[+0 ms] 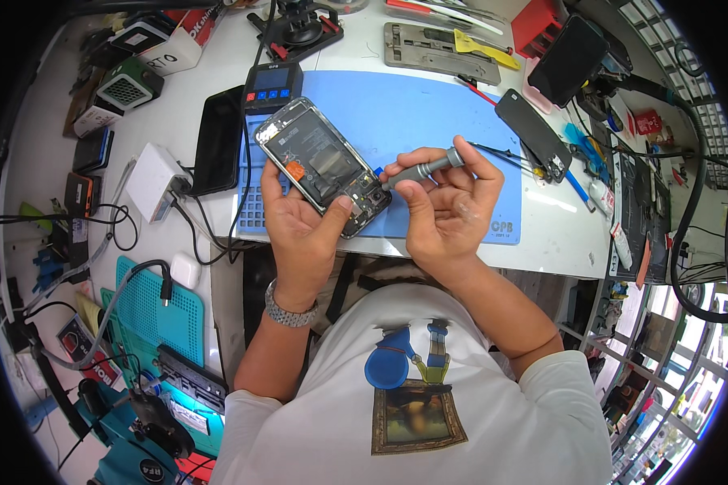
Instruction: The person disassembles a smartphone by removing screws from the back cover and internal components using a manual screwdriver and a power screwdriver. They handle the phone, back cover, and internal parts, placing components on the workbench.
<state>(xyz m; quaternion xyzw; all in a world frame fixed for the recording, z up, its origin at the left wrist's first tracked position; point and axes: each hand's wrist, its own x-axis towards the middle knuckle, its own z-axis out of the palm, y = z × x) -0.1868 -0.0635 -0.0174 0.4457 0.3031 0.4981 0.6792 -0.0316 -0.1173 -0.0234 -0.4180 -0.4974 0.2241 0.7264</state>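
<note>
The left hand's (301, 226) grip is clamped on an opened phone (332, 158), thumb on its lower edge and fingers wrapped beneath, with the inner parts facing up. The phone is tilted over the left part of a blue mat (445, 113), near the front edge of the white desk (554, 234). The right hand's (453, 206) grip is closed on one grey screwdriver (429, 168), pointed at the phone's lower right side; its tip is too small to say for sure whether it touches. One metal watch (291, 307) circles the left wrist. Counted around the blue mat: one dark box with blue buttons (273, 85), one black slab-shaped device (218, 137) at left, one dark phone (534, 133) at right.
</note>
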